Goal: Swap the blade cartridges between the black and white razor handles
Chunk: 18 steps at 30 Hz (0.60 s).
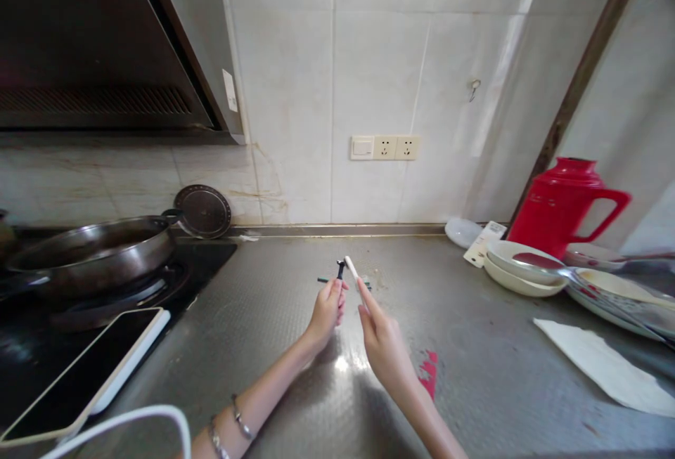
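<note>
My left hand [325, 313] is closed round a small black tool [340, 269], whose head points up and away from me. Close beside it on the right, my right hand [380, 336] grips a slim white stick [351, 267], its index finger stretched along it. The tips of the two objects are near each other; whether they touch is too small to tell. Behind the hands a thin dark green strip [322, 280] lies on the metal counter [264, 346], partly hidden by my fingers.
Left: a steel pan [105, 255] on the black stove and a phone [87, 375] with a white cable [158, 411]. Right: a red thermos [553, 209], stacked bowls [522, 280], a patterned plate [595, 299] and white paper [606, 367]. A red patch [428, 373] lies beside my right forearm.
</note>
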{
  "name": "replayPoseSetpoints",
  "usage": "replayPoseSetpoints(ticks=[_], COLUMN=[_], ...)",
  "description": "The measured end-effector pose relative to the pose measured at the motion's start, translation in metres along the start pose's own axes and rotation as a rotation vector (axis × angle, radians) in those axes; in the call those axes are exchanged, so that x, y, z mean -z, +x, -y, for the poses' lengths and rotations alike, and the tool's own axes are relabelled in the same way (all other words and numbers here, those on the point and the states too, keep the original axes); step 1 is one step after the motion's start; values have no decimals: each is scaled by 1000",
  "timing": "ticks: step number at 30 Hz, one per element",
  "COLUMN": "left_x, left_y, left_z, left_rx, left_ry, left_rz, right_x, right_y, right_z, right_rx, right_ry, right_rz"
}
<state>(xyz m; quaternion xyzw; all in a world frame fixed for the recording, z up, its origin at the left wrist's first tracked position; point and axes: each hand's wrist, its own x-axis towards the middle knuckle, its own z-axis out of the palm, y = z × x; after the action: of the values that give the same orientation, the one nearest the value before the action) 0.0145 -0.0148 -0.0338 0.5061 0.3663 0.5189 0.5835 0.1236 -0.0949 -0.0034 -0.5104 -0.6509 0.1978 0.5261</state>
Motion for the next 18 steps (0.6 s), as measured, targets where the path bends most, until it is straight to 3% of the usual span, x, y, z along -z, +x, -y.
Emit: replayPoseSetpoints(ticks=[4,11,18], left_x=[0,-3,0], left_y=[0,-3,1], left_z=[0,-6,-7], left_rx=[0,4,-9], left_ry=[-18,-34,-64], left_rz=[-2,-4,-22], right_x=[-3,-5,-11], right_y=[-12,0,-14], right_z=[1,-1,-7], right_rx=[-12,47,29], right_ry=[10,-41,-59], right_rz=[17,-15,13])
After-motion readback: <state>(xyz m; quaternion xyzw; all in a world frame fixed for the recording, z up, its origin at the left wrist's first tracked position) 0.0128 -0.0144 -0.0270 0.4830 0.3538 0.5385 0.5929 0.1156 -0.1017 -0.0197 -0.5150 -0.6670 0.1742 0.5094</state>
